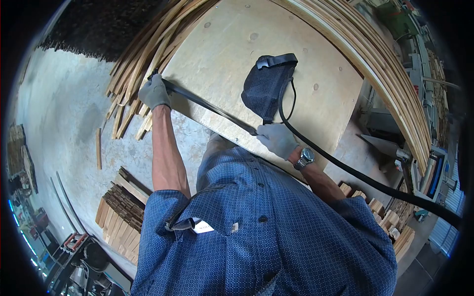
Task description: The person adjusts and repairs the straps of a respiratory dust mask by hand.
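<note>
A black strap (pixel 210 106) runs taut between my hands along the near edge of a pale plywood board (pixel 222 54). My left hand (pixel 155 92), in a grey glove, is closed around its far end at the board's left corner. Gloved as well, my right hand (pixel 278 140) grips the other end near the front edge, a watch (pixel 306 156) on that wrist. Just beyond my right hand lies a black mesh pouch (pixel 266 89) with a buckled band. A thick black cable (pixel 340 165) curves from beside the pouch past my right forearm.
Long wooden strips (pixel 143 64) are piled left of the board, and more strips (pixel 390 64) line its right side. Stacked short timber (pixel 121 209) sits on the floor at lower left, near a hand cart (pixel 74 241). Machinery (pixel 395 118) stands at right.
</note>
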`<act>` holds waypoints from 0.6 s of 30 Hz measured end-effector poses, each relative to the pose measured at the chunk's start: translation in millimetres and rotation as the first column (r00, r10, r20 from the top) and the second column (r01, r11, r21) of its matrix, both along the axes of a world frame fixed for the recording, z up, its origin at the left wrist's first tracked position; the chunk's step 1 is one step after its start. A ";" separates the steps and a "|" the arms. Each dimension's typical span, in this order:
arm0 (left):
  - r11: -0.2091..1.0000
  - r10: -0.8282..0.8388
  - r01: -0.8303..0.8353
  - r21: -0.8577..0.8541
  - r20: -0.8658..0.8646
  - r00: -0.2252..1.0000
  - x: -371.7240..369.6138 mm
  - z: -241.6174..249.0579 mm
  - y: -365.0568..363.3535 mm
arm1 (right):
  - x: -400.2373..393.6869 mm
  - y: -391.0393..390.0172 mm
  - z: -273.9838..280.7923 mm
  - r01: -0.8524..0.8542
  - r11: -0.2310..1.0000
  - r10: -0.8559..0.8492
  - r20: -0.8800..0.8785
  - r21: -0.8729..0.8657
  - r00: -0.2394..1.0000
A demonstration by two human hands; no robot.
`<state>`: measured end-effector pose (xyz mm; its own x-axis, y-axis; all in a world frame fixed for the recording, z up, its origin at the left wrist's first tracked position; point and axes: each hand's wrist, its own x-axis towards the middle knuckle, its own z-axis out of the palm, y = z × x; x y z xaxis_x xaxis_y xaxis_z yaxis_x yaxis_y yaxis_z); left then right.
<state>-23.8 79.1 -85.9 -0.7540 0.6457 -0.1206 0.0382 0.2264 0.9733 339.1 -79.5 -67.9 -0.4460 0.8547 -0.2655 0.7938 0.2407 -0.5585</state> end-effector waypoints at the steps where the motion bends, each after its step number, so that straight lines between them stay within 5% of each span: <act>1: 1.000 0.013 -0.013 -0.016 0.038 0.999 2.8 8.5 -1.5 | 1.1 0.9 -1.1 -0.015 1.000 0.015 -0.006 0.013 1.000; 18: 0.996 0.083 -0.080 -0.031 0.117 0.990 -38.3 10.2 -20.8 | 8.8 5.1 0.4 -0.197 0.979 0.181 0.229 0.048 0.956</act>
<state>-62.1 58.4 -75.7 -0.7835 0.5782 -0.2277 -0.0963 0.2490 0.9637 347.9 -74.5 -67.5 -0.5374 0.7805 -0.3195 0.8324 0.4300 -0.3497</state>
